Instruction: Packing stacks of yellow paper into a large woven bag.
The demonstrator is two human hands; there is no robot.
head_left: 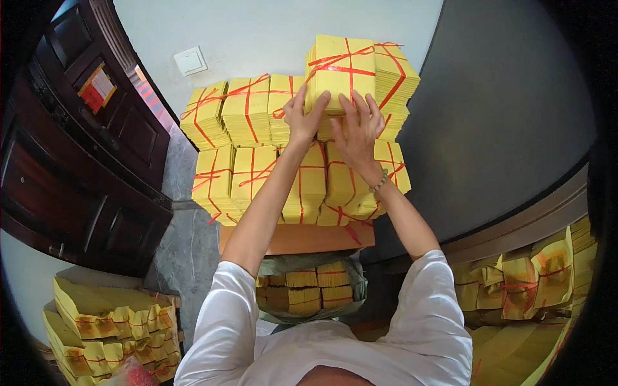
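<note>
A bundle of yellow paper sheets (360, 58) tied crosswise with red ribbon sits on top of the stack, at its right end. My left hand (305, 118) touches the bundle's near left corner, thumb and fingers apart. Against its front lower edge rests my right hand (360, 135), fingers spread; a beaded bracelet circles that wrist. Neither hand is wrapped round the bundle. Similar tied yellow bundles (248, 109) stand side by side in an upper row, above a lower row of bundles (308, 177). My arms and hands hide parts of both rows.
An orange-brown box (290, 239) lies under the stack. Nearer, a dark green bag (358, 283) holds more yellow bundles. Yellow packs are piled at lower left (116, 321) and right (521, 283). A dark door (122, 128) stands left, a grey panel (502, 116) right.
</note>
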